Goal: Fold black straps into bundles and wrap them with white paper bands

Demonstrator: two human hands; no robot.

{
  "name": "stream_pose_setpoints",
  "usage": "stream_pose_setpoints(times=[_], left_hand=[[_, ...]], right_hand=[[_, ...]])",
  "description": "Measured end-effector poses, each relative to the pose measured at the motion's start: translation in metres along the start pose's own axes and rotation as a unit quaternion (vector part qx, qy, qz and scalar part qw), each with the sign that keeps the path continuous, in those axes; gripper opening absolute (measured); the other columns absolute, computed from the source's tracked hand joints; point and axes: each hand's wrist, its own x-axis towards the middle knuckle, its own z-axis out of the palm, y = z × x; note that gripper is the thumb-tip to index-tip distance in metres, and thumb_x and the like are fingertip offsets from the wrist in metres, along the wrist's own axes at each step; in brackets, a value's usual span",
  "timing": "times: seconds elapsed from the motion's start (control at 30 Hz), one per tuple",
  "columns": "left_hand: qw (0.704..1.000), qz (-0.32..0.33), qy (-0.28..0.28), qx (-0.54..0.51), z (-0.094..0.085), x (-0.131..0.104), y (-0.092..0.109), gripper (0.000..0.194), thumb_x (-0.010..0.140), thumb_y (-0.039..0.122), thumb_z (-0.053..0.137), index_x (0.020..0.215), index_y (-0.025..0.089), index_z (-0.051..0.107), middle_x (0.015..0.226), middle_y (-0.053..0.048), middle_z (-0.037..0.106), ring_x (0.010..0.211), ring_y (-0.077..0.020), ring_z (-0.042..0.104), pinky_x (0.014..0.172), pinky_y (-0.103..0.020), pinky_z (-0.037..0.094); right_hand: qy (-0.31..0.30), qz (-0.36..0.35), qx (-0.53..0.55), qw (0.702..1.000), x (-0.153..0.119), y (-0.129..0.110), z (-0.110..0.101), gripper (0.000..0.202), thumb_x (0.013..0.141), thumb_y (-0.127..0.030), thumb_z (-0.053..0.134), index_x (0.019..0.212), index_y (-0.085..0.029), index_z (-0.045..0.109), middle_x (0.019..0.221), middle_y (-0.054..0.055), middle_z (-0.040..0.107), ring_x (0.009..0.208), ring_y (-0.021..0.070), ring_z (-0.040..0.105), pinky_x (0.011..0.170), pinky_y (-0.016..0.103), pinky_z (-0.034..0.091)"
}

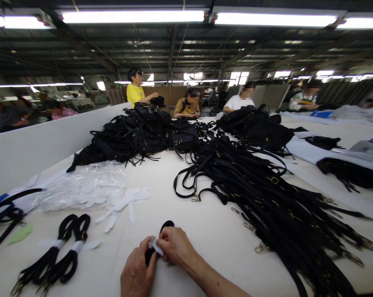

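Close to the table's front edge, my left hand (138,267) is closed around a folded black strap (167,225), whose loop sticks out at the far side. A white paper strip (156,246) wraps across the strap between both hands. My right hand (176,246) pinches this strip from the right. Much of the strap is hidden by my fingers. To the left lie two folded black strap bundles (69,264) with white bands round their middles and metal clips at the near ends. Beyond my hands, several loose white paper strips (124,206) are fanned out.
A long heap of black straps (260,194) with metal clips covers the right side. Black bags (143,132) are piled at the back. A clear plastic bag (81,185) and a green paper piece (21,234) lie left. Several people sit or stand beyond the white table (236,264).
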Motion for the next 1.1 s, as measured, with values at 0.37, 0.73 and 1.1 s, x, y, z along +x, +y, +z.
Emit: stream_pose_setpoints(times=[0.37,0.73,1.1], left_hand=[[1.0,-0.005,-0.021,-0.015,-0.001,0.001,0.001,0.041,0.093,0.039,0.045,0.131,0.027,0.052,0.113,-0.007,0.074,0.102,-0.0241,0.071,0.086,-0.04,0.058],[1.0,0.009,-0.003,-0.011,-0.001,-0.001,0.0,0.039,0.094,0.039,0.045,0.13,0.027,0.053,0.111,-0.007,0.075,0.098,-0.0242,0.072,0.083,-0.041,0.06],[0.999,0.024,0.023,-0.024,-0.001,-0.002,0.003,0.03,0.092,0.037,0.048,0.12,0.028,0.056,0.107,-0.005,0.076,0.095,-0.0231,0.073,0.082,-0.04,0.061]], right_hand=[[-0.004,0.037,0.001,0.999,0.01,-0.006,0.006,0.018,0.077,-0.024,0.053,0.073,-0.018,0.069,0.056,0.003,0.069,0.049,0.014,0.066,0.044,0.017,0.042],[0.034,-0.041,-0.084,0.995,-0.008,-0.021,-0.006,0.015,0.074,-0.027,0.06,0.077,-0.023,0.074,0.071,0.001,0.075,0.067,0.0153,0.068,0.061,0.023,0.042],[0.046,-0.101,-0.063,0.992,0.002,-0.008,0.007,0.054,0.074,-0.014,0.052,0.127,-0.026,0.059,0.077,-0.002,0.073,0.071,0.0136,0.066,0.069,0.022,0.046]])
